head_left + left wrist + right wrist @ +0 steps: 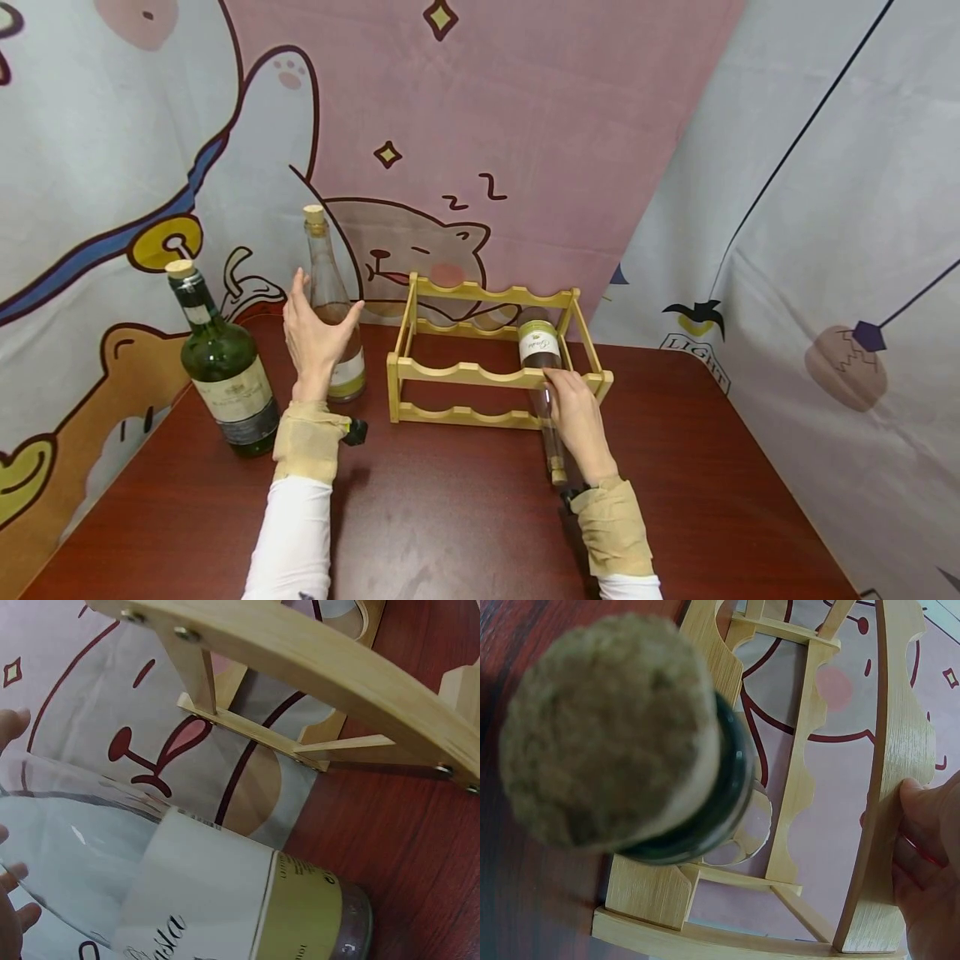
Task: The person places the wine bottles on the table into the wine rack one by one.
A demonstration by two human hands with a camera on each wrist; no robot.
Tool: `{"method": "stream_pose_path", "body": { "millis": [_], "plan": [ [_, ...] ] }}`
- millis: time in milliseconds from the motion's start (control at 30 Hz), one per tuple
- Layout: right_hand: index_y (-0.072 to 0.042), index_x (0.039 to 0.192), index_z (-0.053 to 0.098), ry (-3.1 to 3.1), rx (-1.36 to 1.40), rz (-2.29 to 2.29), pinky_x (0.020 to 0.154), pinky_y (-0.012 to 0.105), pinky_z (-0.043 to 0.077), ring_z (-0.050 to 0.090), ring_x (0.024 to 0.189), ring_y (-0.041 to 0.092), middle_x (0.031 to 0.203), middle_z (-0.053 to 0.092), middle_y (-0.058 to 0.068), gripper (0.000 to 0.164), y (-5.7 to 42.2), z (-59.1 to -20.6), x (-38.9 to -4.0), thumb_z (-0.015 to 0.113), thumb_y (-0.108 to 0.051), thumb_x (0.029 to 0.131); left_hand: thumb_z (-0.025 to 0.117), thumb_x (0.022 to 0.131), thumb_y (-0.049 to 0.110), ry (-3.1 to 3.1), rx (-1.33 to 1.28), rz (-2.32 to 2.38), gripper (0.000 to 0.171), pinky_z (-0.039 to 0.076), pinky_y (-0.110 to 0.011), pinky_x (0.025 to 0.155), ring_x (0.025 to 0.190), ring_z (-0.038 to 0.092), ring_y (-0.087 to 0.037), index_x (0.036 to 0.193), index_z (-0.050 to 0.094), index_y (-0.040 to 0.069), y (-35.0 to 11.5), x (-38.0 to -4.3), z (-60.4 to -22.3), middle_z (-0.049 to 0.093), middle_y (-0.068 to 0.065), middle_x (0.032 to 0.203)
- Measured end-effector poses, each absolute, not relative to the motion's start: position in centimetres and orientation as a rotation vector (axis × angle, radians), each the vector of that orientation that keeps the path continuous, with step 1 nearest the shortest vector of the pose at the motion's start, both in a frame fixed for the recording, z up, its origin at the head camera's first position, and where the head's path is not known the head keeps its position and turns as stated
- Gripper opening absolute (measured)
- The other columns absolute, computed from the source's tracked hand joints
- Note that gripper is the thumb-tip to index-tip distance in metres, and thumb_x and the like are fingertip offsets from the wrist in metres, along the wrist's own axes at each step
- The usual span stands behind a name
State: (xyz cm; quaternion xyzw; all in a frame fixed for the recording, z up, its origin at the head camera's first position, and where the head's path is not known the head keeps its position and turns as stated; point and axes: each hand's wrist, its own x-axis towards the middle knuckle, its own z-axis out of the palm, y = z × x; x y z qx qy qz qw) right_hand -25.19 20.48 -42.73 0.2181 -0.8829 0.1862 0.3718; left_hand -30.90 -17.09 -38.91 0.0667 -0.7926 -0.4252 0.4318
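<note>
My left hand (318, 337) is spread around a clear, corked wine bottle (326, 279) standing upright left of the wooden wine rack (468, 373). Thumb and fingers stay widely parted at its sides. In the left wrist view, the clear bottle's white and yellow-green label (202, 892) shows large, with fingertips at the left edge. My right hand (577, 417) grips the rack's upper front rail near its right end. In the right wrist view, the thumb presses the rail (881, 825). Another bottle (538, 343) lies in the rack's lower right slot, its cork (557, 475) jutting toward me.
A green wine bottle (228, 375) with a cork stands at the left of the dark red table (450, 517). A cartoon-printed cloth (525, 150) hangs behind the table. The lying bottle's cork end (607, 735) looms close in the right wrist view.
</note>
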Motion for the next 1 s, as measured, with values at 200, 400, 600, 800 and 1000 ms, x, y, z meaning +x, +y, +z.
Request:
{"method": "stream_pose_path", "body": {
  "millis": [200, 400, 600, 800, 1000],
  "plan": [
    [0.002, 0.103, 0.066, -2.282, 0.552, 0.481, 0.077, 0.042, 0.052, 0.061, 0.089, 0.028, 0.097, 0.068, 0.015, 0.02, 20.5, -42.8, -25.2, 0.062, 0.001, 0.084, 0.078, 0.068, 0.043, -2.006, 0.165, -1.15, 0.094, 0.039, -0.056, 0.096, 0.123, 0.044, -0.029, 0.144, 0.026, 0.027, -17.3, -31.4, -40.1, 0.045, -0.01, 0.137],
    [0.001, 0.103, 0.066, -2.271, 0.563, 0.481, 0.076, 0.042, 0.052, 0.061, 0.088, 0.028, 0.096, 0.068, 0.015, 0.019, 20.5, -42.9, -25.2, 0.063, 0.001, 0.084, 0.079, 0.067, 0.042, -1.99, 0.175, -1.198, 0.093, 0.039, -0.053, 0.097, 0.119, 0.048, -0.029, 0.143, 0.029, 0.026, -17.3, -31.9, -41.2, 0.052, -0.011, 0.13],
    [0.001, 0.103, 0.066, -2.274, 0.559, 0.483, 0.076, 0.042, 0.052, 0.061, 0.088, 0.028, 0.096, 0.068, 0.015, 0.019, 20.4, -42.7, -25.2, 0.063, 0.0, 0.084, 0.081, 0.066, 0.038, -1.937, 0.182, -1.203, 0.09, 0.041, -0.051, 0.096, 0.113, 0.051, -0.031, 0.139, 0.034, 0.018, -17.2, -32.3, -41.5, 0.056, -0.013, 0.121],
    [0.002, 0.103, 0.067, -2.279, 0.561, 0.48, 0.075, 0.042, 0.052, 0.061, 0.088, 0.028, 0.096, 0.068, 0.015, 0.019, 20.4, -42.7, -25.1, 0.063, 0.0, 0.084, 0.084, 0.063, 0.036, -1.912, 0.197, -1.197, 0.087, 0.042, -0.05, 0.094, 0.109, 0.053, -0.031, 0.134, 0.039, 0.012, -17.1, -32.3, -41.4, 0.058, -0.014, 0.115],
    [0.002, 0.103, 0.067, -2.263, 0.568, 0.475, 0.076, 0.042, 0.052, 0.061, 0.089, 0.028, 0.097, 0.069, 0.015, 0.02, 20.5, -42.7, -25.2, 0.064, 0.001, 0.083, 0.081, 0.065, 0.03, -1.912, 0.222, -1.218, 0.076, 0.043, -0.051, 0.09, 0.106, 0.054, -0.032, 0.128, 0.043, 0.01, -17.0, -32.3, -41.1, 0.06, -0.013, 0.111]
  ]
}}
